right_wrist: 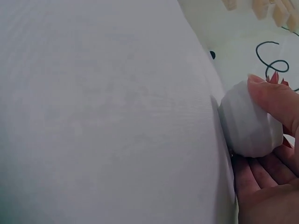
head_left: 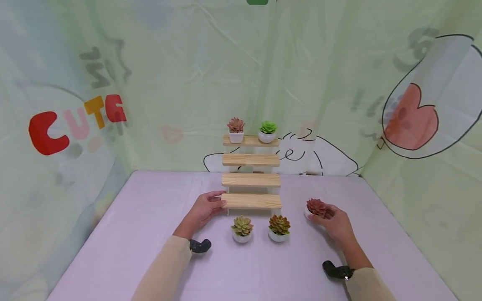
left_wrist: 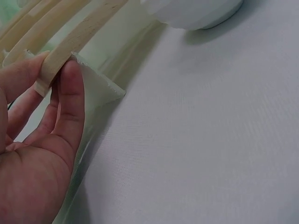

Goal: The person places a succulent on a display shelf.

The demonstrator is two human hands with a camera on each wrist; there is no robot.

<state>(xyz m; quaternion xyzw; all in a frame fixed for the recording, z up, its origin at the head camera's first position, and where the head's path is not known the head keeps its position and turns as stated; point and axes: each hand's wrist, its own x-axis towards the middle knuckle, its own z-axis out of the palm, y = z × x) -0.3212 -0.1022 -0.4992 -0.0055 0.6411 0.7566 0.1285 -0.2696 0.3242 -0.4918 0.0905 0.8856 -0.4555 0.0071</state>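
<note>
My left hand (head_left: pixel 204 210) pinches the left end of the lowest board of a tiered wooden shelf stand (head_left: pixel 252 201). In the left wrist view, thumb and fingers close about the end of that board (left_wrist: pixel 88 28). At the right, my right hand (head_left: pixel 337 223) grips a red potted succulent (head_left: pixel 315 206). The right wrist view shows its ribbed white pot (right_wrist: pixel 250 123) between thumb and fingers, low against the table. In front of the stand are a pale green succulent (head_left: pixel 242 226) and a reddish-green succulent (head_left: pixel 279 226), both in white pots.
On the top board stand a pink succulent (head_left: pixel 236 129) in a square pot and a bright green succulent (head_left: pixel 267 131) in a round one. A pale cloth covers the table (head_left: pixel 158 217). Printed curtains (head_left: pixel 169 83) hang behind and at both sides.
</note>
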